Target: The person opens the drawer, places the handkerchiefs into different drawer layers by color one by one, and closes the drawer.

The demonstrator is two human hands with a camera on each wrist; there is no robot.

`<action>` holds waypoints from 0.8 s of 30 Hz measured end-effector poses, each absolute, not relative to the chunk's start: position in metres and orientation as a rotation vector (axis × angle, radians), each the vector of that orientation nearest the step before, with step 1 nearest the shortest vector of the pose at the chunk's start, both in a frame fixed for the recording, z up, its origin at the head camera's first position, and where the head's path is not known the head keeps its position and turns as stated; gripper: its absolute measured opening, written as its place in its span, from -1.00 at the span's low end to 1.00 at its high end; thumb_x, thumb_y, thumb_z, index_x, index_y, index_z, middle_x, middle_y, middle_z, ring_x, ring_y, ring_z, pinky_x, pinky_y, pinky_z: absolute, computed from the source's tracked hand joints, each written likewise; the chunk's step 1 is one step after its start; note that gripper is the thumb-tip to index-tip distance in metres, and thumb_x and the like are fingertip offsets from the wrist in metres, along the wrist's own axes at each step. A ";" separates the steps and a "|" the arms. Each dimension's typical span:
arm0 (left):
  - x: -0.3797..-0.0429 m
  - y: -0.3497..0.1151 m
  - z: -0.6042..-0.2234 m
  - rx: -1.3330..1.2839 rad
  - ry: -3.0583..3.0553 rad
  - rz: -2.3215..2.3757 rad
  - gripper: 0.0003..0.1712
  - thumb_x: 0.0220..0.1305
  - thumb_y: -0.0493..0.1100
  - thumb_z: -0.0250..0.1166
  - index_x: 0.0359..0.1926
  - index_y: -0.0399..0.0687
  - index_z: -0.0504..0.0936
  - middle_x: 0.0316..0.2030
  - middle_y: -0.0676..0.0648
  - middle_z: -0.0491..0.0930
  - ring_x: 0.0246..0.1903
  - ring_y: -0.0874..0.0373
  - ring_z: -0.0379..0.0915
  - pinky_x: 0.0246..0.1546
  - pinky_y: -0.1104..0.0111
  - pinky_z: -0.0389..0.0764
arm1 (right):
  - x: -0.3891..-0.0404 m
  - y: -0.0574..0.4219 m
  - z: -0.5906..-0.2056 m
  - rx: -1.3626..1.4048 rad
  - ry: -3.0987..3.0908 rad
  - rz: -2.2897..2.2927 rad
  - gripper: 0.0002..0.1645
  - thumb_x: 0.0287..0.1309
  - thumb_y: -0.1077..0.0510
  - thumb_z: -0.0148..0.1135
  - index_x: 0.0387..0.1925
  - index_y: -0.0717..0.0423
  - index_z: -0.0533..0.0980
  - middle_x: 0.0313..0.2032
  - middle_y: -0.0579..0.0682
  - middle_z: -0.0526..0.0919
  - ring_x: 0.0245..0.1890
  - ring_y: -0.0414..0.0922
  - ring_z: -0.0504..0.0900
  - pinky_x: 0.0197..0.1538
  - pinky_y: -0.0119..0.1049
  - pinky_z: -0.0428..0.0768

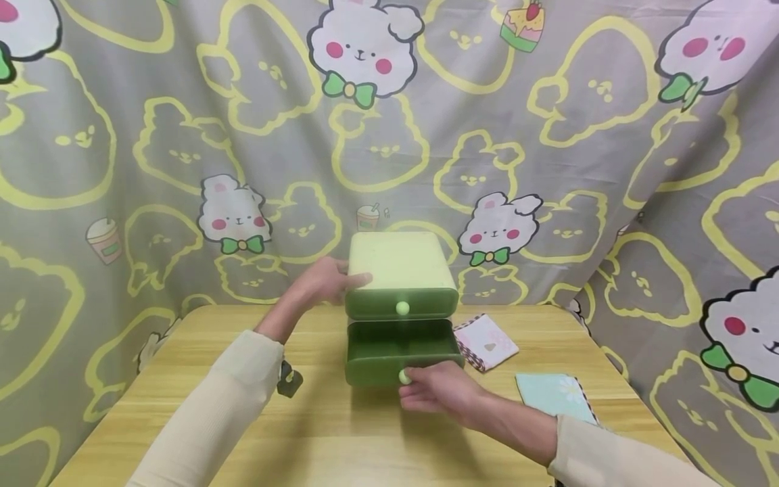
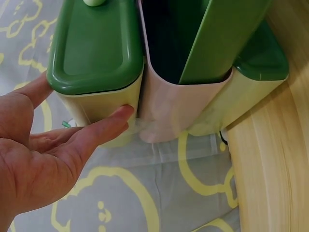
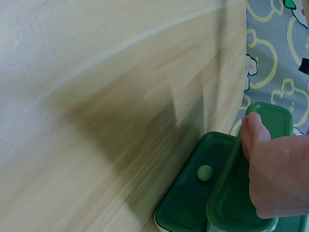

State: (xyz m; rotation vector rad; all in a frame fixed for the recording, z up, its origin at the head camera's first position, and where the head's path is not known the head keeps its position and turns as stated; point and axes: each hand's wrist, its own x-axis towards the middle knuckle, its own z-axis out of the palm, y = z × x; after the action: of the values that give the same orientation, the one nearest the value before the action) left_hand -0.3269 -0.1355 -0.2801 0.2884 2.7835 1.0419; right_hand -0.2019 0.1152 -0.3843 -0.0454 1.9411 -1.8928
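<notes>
A small drawer cabinet (image 1: 398, 260) with a pale yellow top and green drawer fronts stands on the table. Its middle drawer (image 1: 368, 373) is pulled out, and the dark green inside shows in the head view. My right hand (image 1: 444, 393) pinches that drawer's round pale green knob (image 1: 404, 377). At the cabinet's upper left edge is my left hand (image 1: 326, 279), its thumb on the top and its straight fingers (image 2: 104, 128) against the side. The top drawer (image 2: 99, 53) and the bottom drawer (image 3: 186, 200) are closed. My right hand hides the knob in the right wrist view.
To the cabinet's right lie a folded white and pink cloth (image 1: 491, 343) with a checked edge and a light blue cloth (image 1: 550, 392) with a flower. Behind the wooden table (image 1: 225, 352) hangs a grey patterned curtain (image 1: 292, 149).
</notes>
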 end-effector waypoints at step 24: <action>-0.326 -0.137 -0.280 0.268 2.790 1.033 -0.12 0.24 0.43 0.28 0.34 -0.07 0.53 -0.20 -0.11 0.70 -0.21 0.03 0.61 -0.15 0.22 0.60 | -0.174 0.116 -0.389 -0.069 1.923 -1.870 -0.45 0.39 0.12 0.20 0.10 0.60 0.44 -0.15 0.29 0.73 -0.13 0.07 0.77 0.00 -0.11 0.74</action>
State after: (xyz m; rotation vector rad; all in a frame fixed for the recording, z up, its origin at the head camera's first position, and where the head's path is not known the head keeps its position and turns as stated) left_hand -0.3262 -0.1368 -0.2799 0.2675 2.7899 1.0334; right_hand -0.1738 0.1164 -0.3892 -0.0693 1.9227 -1.8696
